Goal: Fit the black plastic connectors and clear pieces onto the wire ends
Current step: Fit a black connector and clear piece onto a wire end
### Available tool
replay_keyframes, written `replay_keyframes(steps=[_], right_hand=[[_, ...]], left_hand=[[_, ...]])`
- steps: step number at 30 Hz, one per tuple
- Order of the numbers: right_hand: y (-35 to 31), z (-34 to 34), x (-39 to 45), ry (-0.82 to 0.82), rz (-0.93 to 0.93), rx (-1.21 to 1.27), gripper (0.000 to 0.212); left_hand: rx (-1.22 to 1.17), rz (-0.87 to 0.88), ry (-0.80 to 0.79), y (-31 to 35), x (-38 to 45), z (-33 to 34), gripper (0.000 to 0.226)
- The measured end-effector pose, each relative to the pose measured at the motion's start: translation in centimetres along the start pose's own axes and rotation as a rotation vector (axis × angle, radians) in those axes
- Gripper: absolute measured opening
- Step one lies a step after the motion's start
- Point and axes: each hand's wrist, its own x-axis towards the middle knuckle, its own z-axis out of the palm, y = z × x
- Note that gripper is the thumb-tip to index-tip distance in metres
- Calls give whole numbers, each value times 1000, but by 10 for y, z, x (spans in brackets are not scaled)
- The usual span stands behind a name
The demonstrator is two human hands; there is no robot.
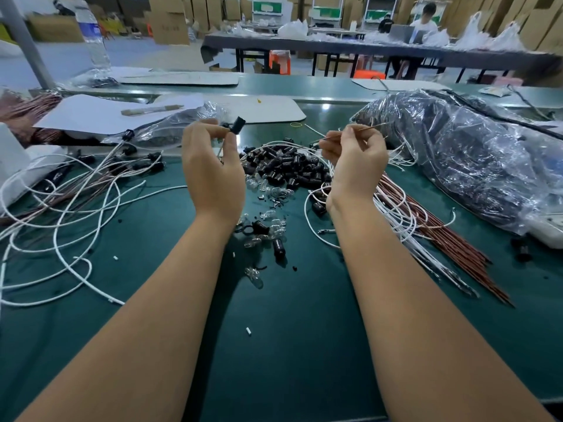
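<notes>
My left hand point(211, 172) is raised above the green bench and pinches a black plastic connector point(237, 125) between thumb and fingertips, with a short wire hanging below it. My right hand point(355, 158) is raised beside it and pinches a thin copper-coloured wire point(370, 127) that points up and to the right. Between and behind the hands lies a heap of black connectors point(283, 169). Small clear pieces point(269, 217) are scattered in front of that heap. Loose white wires point(76, 208) sprawl to the left; some carry fitted black connectors point(152, 166).
A bundle of white and copper wires point(426, 239) lies to the right of my right arm. A large clear plastic bag of dark parts point(472, 153) fills the right side. White sheets point(100, 114) and a water bottle point(93, 38) stand at the back left. A person sits at a far table point(335, 45).
</notes>
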Motion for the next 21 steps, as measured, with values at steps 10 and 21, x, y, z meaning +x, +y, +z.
replay_keyframes(steps=[10, 21], right_hand=[[2, -3, 1, -197, 306, 307, 12], [28, 12, -23, -553, 274, -176, 15]], left_hand=[[-21, -128, -348, 0, -9, 0, 6], [-73, -143, -379, -4, -7, 3, 5]])
